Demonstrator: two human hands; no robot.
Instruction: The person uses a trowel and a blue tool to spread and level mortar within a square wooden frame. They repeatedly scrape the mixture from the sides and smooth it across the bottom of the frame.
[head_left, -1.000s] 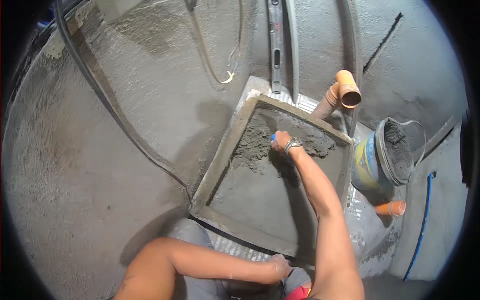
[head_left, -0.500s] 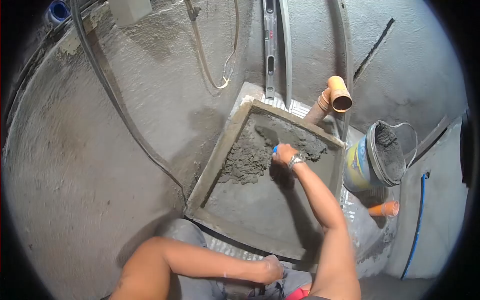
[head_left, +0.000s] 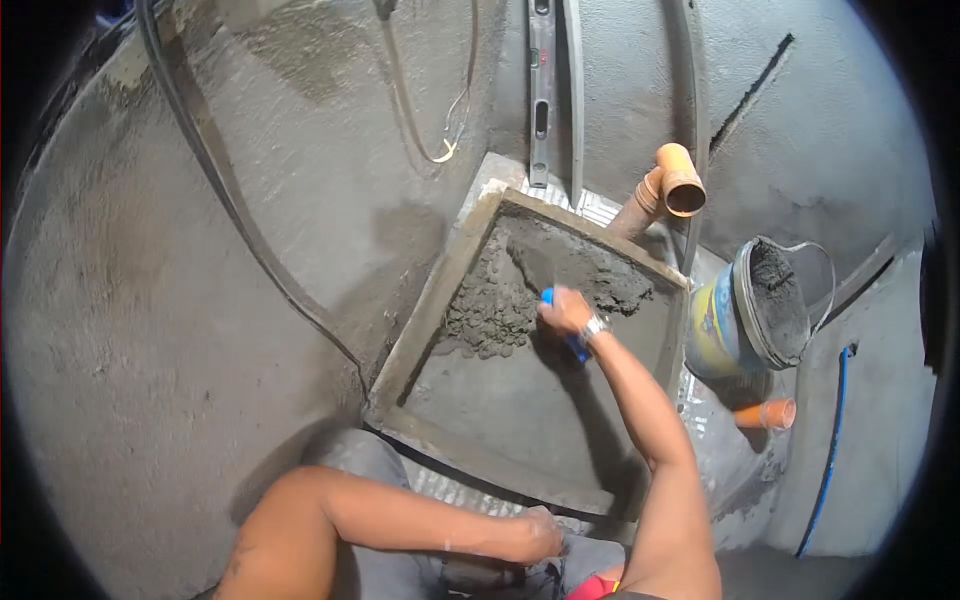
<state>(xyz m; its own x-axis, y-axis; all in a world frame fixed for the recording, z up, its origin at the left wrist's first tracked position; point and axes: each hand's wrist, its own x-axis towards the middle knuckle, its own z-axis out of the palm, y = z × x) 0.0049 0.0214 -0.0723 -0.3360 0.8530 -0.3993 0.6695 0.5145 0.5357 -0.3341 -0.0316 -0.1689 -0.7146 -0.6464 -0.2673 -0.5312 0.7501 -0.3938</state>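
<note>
My right hand (head_left: 565,311) is closed round the blue handle (head_left: 578,349) of a trowel, with a wristwatch on that arm. The trowel's blade (head_left: 539,268) is grey with mortar and lies at the heap of wet mortar (head_left: 490,315), in the far part of a square, raised-edged basin (head_left: 395,365). Nearer me, the basin's floor is smooth and grey. My left hand (head_left: 540,536) is curled shut over my knee, outside the basin's near edge. What its fingers hold, if anything, is hidden.
A bucket of mortar (head_left: 712,320) stands tilted right of the basin. Orange pipes (head_left: 682,185) and a short orange stub (head_left: 768,414) rise nearby. A spirit level (head_left: 540,120) leans on the back wall. Cables (head_left: 230,210) hang along the left wall.
My right hand has turned slightly and shifted a little left with the trowel, so more of the blue handle shows. The view has moved slightly. My left hand stays at my knee.
</note>
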